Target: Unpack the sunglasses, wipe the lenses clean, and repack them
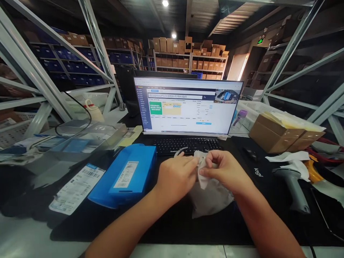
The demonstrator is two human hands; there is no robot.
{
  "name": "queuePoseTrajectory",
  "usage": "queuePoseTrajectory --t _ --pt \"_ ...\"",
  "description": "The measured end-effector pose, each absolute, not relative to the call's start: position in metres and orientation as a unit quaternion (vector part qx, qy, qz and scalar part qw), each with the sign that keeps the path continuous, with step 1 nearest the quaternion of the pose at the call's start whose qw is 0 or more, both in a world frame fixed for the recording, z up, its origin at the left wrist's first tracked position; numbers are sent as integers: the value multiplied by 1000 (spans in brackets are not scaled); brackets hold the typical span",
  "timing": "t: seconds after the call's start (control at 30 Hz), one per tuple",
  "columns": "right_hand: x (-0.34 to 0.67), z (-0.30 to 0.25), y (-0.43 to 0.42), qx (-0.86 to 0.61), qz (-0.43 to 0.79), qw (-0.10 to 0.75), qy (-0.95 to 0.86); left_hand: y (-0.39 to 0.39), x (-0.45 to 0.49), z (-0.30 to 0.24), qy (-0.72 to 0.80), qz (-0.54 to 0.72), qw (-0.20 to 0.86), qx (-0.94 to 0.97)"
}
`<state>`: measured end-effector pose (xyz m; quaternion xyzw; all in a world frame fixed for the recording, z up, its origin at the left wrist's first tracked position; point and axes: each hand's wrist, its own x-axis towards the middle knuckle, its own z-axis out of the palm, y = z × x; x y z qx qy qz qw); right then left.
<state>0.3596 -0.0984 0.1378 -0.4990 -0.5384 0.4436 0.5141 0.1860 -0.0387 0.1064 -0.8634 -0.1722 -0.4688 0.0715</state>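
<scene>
A pale, translucent plastic bag (211, 199) hangs low over the black desk mat, its gathered top between my two hands. My left hand (177, 172) is closed at the bag's neck, its fingertips partly hidden. From the other side, my right hand (224, 170) pinches the twisted top between thumb and curled fingers. What the bag contains does not show clearly. Left of my hands lies a blue box (129, 172) with a white printed label, and beside it a sheet of barcode labels (77, 188).
Behind my hands stand a keyboard (185, 145) and a lit monitor (188, 107). At the right are a mouse (250, 154), a grey barcode scanner (292, 190), a tape dispenser (313, 173) and a cardboard box (274, 132). A clear plastic tray (88, 138) sits at the left.
</scene>
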Motion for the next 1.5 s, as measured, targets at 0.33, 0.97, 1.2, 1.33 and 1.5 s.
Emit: queuePoseTrajectory --t 0.33,0.97,1.2,1.33,1.5 --pt "402 144 -94 -456 526 477 -536 -27 180 110 -185 -498 4 -847" --pt "381 132 -77 -488 485 492 -533 -23 190 97 -187 -466 100 -859" --pt "378 140 -87 -526 394 484 -578 -25 192 94 -185 -487 94 -848" --pt "350 129 -89 -601 174 470 -623 -24 199 85 -171 -485 88 -853" --pt "367 132 -84 -566 299 476 -603 -23 197 88 -173 -484 77 -854"
